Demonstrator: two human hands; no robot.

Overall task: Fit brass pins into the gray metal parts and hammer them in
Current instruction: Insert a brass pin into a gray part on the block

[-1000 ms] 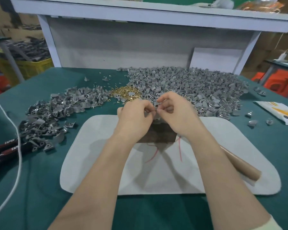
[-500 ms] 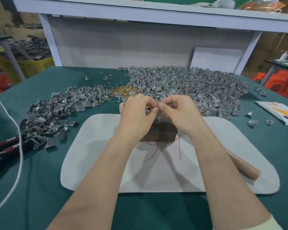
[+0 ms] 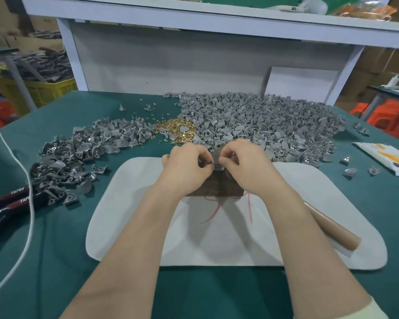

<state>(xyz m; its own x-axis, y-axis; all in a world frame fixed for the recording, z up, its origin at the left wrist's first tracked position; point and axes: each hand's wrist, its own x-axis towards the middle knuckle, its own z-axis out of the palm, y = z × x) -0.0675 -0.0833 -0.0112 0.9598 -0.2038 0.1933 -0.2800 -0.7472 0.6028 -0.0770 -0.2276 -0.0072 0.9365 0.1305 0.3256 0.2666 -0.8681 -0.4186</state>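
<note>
Over the dark block (image 3: 217,188) on the white mat (image 3: 217,240), my left hand (image 3: 189,165) and my right hand (image 3: 243,162) meet fingertip to fingertip. Both pinch one small gray metal part (image 3: 217,156) between them. Whether a brass pin is at the fingertips is too small to tell. Just beyond my hands lies the pile of loose brass pins (image 3: 175,131). A big heap of gray parts (image 3: 263,125) spreads behind and to the right. A second heap of gray parts (image 3: 85,155) lies to the left. A brown hammer handle (image 3: 332,226) pokes out from under my right forearm.
Black-handled pliers (image 3: 7,203) and a white cable (image 3: 29,203) lie at the left table edge. A white packet (image 3: 387,158) and a few stray gray parts (image 3: 350,172) are at the right. A white shelf frame (image 3: 194,54) stands behind the table.
Both hands stay joined over the block, fingers shifting slightly on the part between them. Nothing else on the table has moved.
</note>
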